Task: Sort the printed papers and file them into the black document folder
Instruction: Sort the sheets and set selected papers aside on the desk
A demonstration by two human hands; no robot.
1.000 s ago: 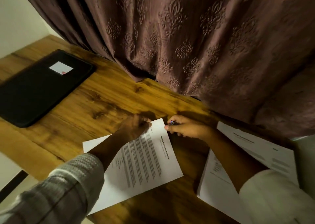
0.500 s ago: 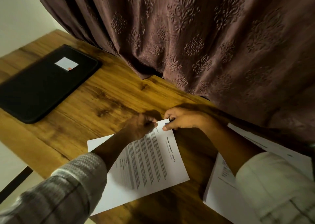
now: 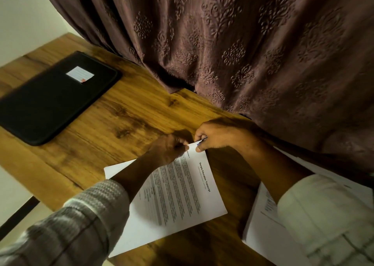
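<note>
Fingers (image 3: 180,144) of the left hand (image 3: 168,151) curl and pinch the far corner of the printed sheet (image 3: 182,197). The right hand (image 3: 216,136) pinches a small blue-and-metal item (image 3: 203,140), kind undetermined, at the same corner.

The sheet lies flat on the bench (image 3: 125,124), well apart from the closed black folder (image 3: 50,103). Its long axis runs crosswise, heading edge to the right.

Recommendation: keep the corner squared and flat while the item is seated.
</note>
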